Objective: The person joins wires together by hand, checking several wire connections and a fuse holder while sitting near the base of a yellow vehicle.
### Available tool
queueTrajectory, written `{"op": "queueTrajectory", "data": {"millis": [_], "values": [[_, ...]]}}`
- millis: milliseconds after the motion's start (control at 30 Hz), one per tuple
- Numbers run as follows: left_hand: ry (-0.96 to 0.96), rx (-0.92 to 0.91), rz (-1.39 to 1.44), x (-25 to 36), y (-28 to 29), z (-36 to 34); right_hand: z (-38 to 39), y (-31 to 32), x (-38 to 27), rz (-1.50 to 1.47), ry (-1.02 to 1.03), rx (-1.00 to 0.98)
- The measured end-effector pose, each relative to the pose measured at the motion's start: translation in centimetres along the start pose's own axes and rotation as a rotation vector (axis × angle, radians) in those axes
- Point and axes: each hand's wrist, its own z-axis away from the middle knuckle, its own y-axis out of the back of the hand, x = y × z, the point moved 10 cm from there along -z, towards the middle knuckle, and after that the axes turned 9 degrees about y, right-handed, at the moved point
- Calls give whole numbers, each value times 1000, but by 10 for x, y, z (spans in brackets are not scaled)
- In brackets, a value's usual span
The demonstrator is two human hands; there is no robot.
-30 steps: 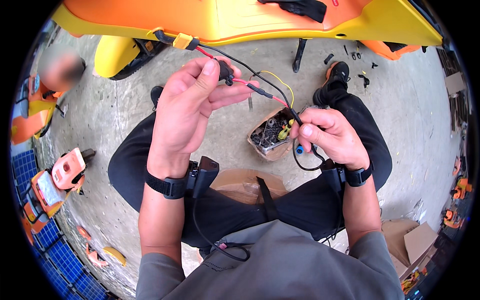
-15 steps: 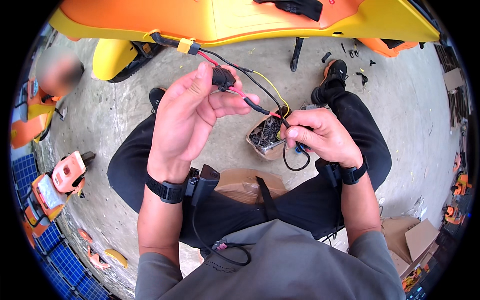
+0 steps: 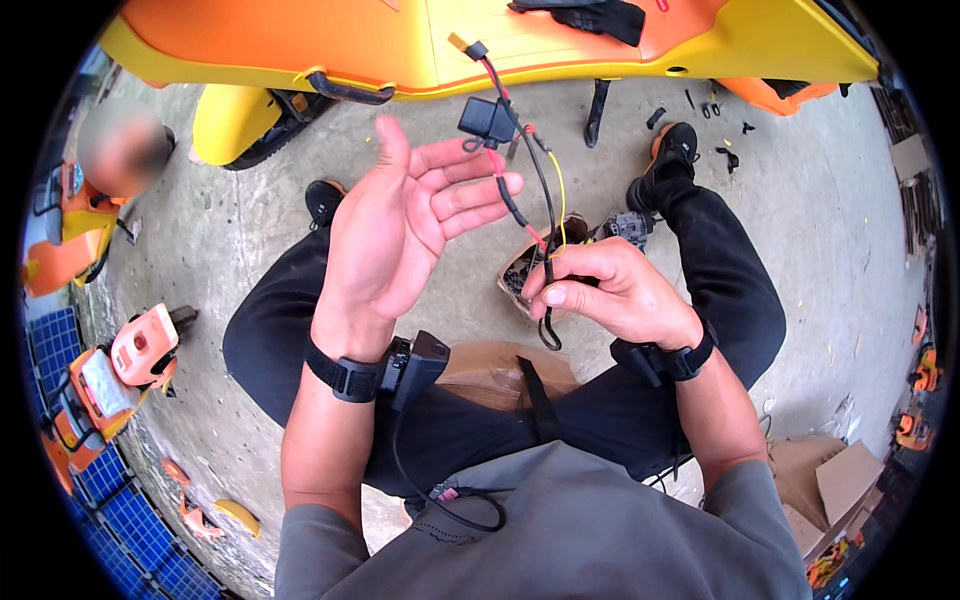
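Note:
A wiring harness (image 3: 546, 190) of black, red and yellow wires rises from my right hand (image 3: 618, 285), whose thumb and fingers pinch its lower end. A black loop of cable hangs below that grip. Partway up the harness sits a black fuse holder (image 3: 487, 121); at the top is a yellow connector with a black end (image 3: 470, 46). My left hand (image 3: 405, 215) is palm up with its fingers spread, close beside the fuse holder and wires. Whether its fingertips touch the red wire, I cannot tell.
An orange and yellow vehicle body (image 3: 420, 55) spans the far side, with black gloves (image 3: 600, 20) on it. Between my legs stands a cardboard box (image 3: 513, 283) of small dark parts, a grey motor-like part (image 3: 628, 230) beside it. Another person is at far left.
My left hand has let go of the fuse holder and opened. The yellow connector has come away from the black cable on the vehicle body and swung up; my right hand moved slightly left.

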Motion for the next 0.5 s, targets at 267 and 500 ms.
{"op": "queueTrajectory", "data": {"millis": [267, 500], "values": [[101, -46, -303, -30, -19, 1, -1, 6, -4, -6, 43, 45], [50, -147, -236, -37, -22, -1, -3, -7, -6, 14, 66, -32]]}}
